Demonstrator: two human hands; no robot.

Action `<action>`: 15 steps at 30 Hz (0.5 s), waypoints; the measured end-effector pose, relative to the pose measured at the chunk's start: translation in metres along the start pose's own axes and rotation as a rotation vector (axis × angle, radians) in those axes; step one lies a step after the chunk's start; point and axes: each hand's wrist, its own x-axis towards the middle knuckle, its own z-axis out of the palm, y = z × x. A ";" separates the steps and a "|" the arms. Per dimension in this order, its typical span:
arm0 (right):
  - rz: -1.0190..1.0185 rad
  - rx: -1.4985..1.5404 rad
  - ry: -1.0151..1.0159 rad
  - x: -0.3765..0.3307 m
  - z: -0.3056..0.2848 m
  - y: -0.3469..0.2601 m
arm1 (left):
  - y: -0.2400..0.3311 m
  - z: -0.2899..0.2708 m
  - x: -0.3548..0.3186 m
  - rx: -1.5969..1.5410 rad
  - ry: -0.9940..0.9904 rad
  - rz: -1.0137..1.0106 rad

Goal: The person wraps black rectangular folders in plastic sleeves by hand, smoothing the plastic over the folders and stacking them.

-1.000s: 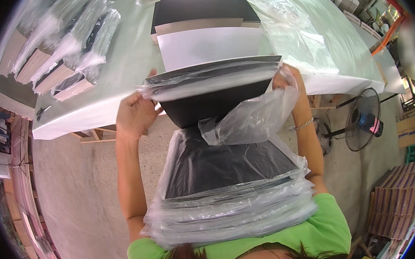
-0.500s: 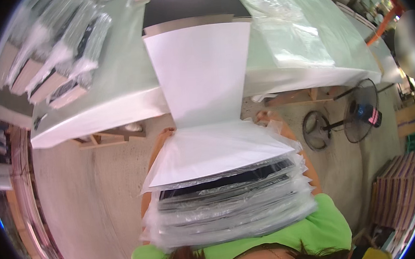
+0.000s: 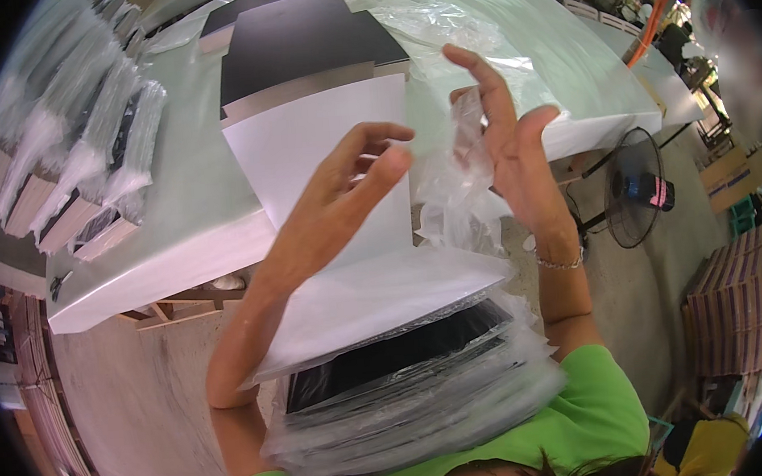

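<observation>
A white sheet (image 3: 336, 116) slopes from the table down toward my body. Its lower part overlaps a pile of flat dark boards in clear plastic sleeves (image 3: 420, 396), which rests against my front. My left hand (image 3: 341, 183) hovers over the sheet, fingers bent and apart, with nothing visible in it. To its right, my right hand (image 3: 513, 147) is raised, index finger and thumb spread. Crumpled clear plastic film (image 3: 463, 200) hangs from its other fingers, which are partly hidden. Black-topped stacks of boards (image 3: 290, 44) lie on the table beyond the white sheet.
Plastic-wrapped bundles (image 3: 78, 145) line the left of the plastic-covered table (image 3: 193, 244). Small scissors (image 3: 61, 283) lie near its front left corner. More clear film (image 3: 463, 26) is spread at the far right. A standing fan (image 3: 636, 186) and stacked boards (image 3: 731, 309) stand to the right.
Both hands have come up from beside the pile to above the sheet. Clear film now hangs from my right hand. The view has shifted, and the table stacks appear further left.
</observation>
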 end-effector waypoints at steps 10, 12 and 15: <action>-0.142 -0.119 -0.193 0.001 0.024 0.017 | -0.014 -0.012 0.003 -0.172 0.039 -0.047; -0.170 -0.153 -0.190 0.001 0.020 0.014 | -0.021 -0.015 0.001 -0.197 0.043 -0.077; -0.335 -0.299 -0.187 0.004 0.012 0.014 | -0.021 -0.020 -0.002 -0.219 0.022 -0.133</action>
